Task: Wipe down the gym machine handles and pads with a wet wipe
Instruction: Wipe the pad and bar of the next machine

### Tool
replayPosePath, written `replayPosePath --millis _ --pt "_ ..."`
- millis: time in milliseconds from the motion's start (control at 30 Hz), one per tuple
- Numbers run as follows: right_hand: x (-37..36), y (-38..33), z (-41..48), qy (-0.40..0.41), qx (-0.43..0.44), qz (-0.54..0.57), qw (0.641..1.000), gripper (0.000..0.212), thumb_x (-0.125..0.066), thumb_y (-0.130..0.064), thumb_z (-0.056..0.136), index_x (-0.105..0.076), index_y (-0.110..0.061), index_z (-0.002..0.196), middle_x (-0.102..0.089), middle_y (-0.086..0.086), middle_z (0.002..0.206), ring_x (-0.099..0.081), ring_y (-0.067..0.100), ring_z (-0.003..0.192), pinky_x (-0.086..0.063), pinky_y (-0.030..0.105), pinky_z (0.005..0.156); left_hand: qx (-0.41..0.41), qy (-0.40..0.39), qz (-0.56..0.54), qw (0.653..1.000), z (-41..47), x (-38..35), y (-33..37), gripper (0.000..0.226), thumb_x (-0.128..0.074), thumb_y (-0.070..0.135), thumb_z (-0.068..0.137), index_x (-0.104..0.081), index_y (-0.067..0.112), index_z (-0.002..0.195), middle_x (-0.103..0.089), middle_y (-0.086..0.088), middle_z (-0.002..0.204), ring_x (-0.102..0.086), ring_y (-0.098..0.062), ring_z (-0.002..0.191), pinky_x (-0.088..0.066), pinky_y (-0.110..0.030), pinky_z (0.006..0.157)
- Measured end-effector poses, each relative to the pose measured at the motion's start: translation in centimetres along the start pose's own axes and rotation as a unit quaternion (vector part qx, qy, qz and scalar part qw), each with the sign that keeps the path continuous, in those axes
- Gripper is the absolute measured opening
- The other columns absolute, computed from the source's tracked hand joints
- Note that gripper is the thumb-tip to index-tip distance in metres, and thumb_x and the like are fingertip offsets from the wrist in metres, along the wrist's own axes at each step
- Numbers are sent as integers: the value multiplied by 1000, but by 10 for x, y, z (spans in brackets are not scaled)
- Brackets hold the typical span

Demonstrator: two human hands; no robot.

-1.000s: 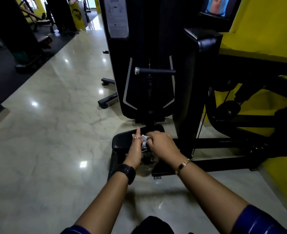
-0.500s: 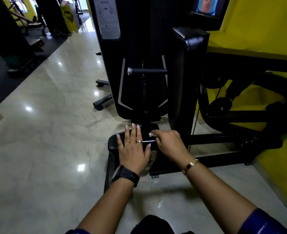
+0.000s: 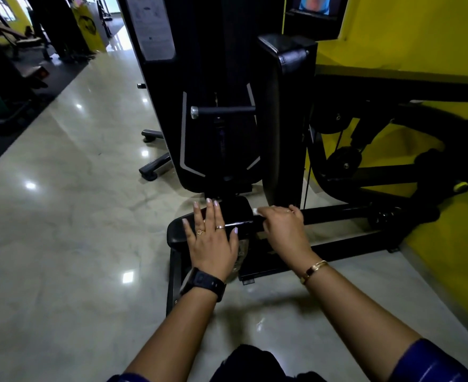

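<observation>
The seat pad (image 3: 178,232) is a low, rounded slab of black vinyl, smooth and slightly glossy, with a bright streak of reflected light along its front edge. Behind it rises the machine (image 3: 219,64), a tall black shroud of matte plastic trimmed with thin grey angular lines. A horizontal handle bar (image 3: 224,110), a dark cylinder capped with a silver disc at its left end, crosses the shroud. To the right stands a narrow upright back pad (image 3: 282,119), also black vinyl, its top corner creased and shiny. A black tubular base frame (image 3: 345,210) runs off to the right towards the yellow wall (image 3: 420,37). The floor (image 3: 62,216) is pale, veined, polished stone that mirrors the ceiling lights.

The left hand (image 3: 212,238) lies palm down on the seat pad, fingers straight and fanned apart, holding nothing. It wears two gold rings (image 3: 219,227), and a black watch (image 3: 203,281) wraps the wrist. The right hand (image 3: 282,230) sits at the pad's right edge with knuckles up and fingers curled down, gripping the wet wipe (image 3: 255,210). Only a small white crumpled tip of the wipe shows beyond the fingertips, touching the pad's right rear corner. A gold bracelet (image 3: 314,270) circles the right wrist. Both forearms reach forward, bare below a shiny blue sleeve (image 3: 434,362).
</observation>
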State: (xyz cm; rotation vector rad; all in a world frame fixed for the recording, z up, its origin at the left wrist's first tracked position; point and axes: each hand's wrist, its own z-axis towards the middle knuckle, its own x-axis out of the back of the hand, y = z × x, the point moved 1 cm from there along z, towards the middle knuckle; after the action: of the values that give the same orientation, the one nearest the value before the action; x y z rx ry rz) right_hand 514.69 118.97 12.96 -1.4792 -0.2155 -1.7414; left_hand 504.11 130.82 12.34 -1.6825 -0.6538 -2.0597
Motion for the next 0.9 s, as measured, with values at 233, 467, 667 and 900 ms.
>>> replayPosePath --millis 233,467,667,900 --pt "-4 -41 -8 -48 96 8 994 48 -50 -11 94 -46 -23 141 -48 2 145 -40 17 137 -13 40 116 -14 18 18 1000 1 -2 1 72 -26 44 103 14 12 153 19 -6 162 35 -24 137 17 -46 116" --pt "26 43 -8 -6 -35 -33 999 53 -49 8 88 -58 -21 131 -61 2 130 -45 17 133 -8 41 116 -21 49 63 997 3 -7 13 64 -17 43 97 -20 10 153 -14 -10 162 16 -27 147 21 -45 114" --pt "4 22 -14 48 -8 1 999 49 -60 4 81 -63 -20 123 -67 1 119 -60 17 117 -27 44 111 -55 34 47 997 4 -12 35 67 -24 42 90 -45 5 142 -40 -14 151 -14 -28 147 11 -43 119" --pt "-4 29 -27 91 83 -22 992 65 -64 8 72 -58 -17 132 -64 3 127 -56 18 123 -30 54 111 -53 54 43 996 8 -20 47 65 -27 39 93 -33 5 148 -32 -16 155 -9 -28 148 6 -44 117"
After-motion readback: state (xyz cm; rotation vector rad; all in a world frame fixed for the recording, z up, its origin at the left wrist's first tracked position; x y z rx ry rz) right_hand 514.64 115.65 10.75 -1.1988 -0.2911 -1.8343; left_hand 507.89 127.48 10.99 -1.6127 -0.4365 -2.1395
